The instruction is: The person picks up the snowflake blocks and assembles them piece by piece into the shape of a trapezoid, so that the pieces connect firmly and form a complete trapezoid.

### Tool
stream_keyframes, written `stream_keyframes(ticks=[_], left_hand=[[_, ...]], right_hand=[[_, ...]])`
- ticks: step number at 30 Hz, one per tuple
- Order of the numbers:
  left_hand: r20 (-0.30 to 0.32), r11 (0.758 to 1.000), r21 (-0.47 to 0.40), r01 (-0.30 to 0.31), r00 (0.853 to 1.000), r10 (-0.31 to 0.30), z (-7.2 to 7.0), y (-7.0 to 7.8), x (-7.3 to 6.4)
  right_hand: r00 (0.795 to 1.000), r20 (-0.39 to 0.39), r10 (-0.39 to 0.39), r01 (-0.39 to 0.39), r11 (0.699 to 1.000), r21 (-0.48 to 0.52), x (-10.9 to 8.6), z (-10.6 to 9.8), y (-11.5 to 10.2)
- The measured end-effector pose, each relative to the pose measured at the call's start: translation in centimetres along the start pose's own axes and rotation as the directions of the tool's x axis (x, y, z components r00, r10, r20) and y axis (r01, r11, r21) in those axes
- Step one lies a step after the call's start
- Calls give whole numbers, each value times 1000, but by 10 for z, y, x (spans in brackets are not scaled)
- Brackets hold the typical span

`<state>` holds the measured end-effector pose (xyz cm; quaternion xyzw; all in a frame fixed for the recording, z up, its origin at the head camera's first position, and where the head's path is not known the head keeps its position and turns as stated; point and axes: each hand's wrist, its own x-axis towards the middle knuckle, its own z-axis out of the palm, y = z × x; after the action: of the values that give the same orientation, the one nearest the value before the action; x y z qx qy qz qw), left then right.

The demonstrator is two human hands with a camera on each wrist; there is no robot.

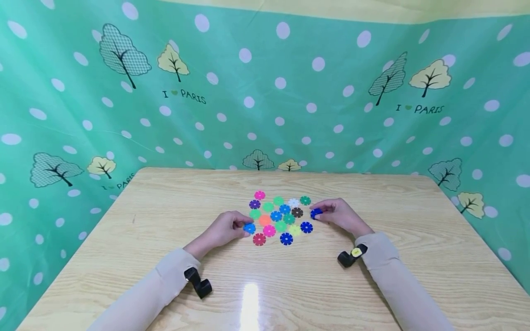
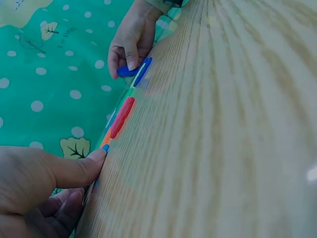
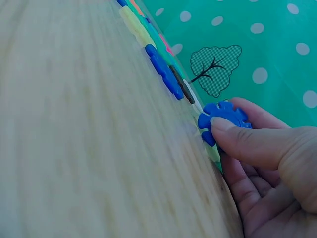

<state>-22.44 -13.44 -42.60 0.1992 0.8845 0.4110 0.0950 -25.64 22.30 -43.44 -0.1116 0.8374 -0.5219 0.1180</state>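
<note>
My right hand (image 1: 337, 215) pinches a dark blue notched plastic disc (image 3: 225, 116) between thumb and fingers. In the right wrist view that disc is tilted, just off the table. At the left edge of the group, my left hand (image 1: 227, 228) has thumb and forefinger at opposite sides of a light blue notched disc (image 1: 249, 228), which looks flat on the table. Only a sliver of it shows in the left wrist view. Between the hands lie several more discs, among them a red one (image 1: 259, 239), a brown one (image 1: 297, 212) and a white one (image 1: 293, 202).
The discs lie flat and close together on a wooden table (image 1: 174, 197). Behind it hangs a green dotted cloth (image 1: 265, 115). Black wrist mounts (image 1: 198, 282) sit on both sleeves. A bright reflection shows on the front of the table.
</note>
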Motion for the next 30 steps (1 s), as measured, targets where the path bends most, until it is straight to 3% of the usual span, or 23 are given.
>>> stream_keyframes(ticks=[8, 14, 21, 25, 30], left_hand=[[-25, 1000, -13, -13, 1000, 12, -1, -5, 2], [-64, 993, -107, 41, 997, -48, -1, -10, 5], [-88, 987, -157, 27, 995, -41, 0, -11, 6], [-120, 982, -183, 49, 990, -72, -1, -9, 6], [-126, 958, -258, 126, 979, -163, -3, -6, 7]], right_hand=[[999, -43, -11, 10, 999, -30, -1, 2, -1], [996, -92, 1, -3, 1000, -21, 1, 6, -2], [992, -108, 57, -59, 998, -12, -2, 8, -9], [991, -123, 54, -56, 998, -11, -3, 10, -16], [988, -156, 0, -1, 1000, -7, -6, 16, -24]])
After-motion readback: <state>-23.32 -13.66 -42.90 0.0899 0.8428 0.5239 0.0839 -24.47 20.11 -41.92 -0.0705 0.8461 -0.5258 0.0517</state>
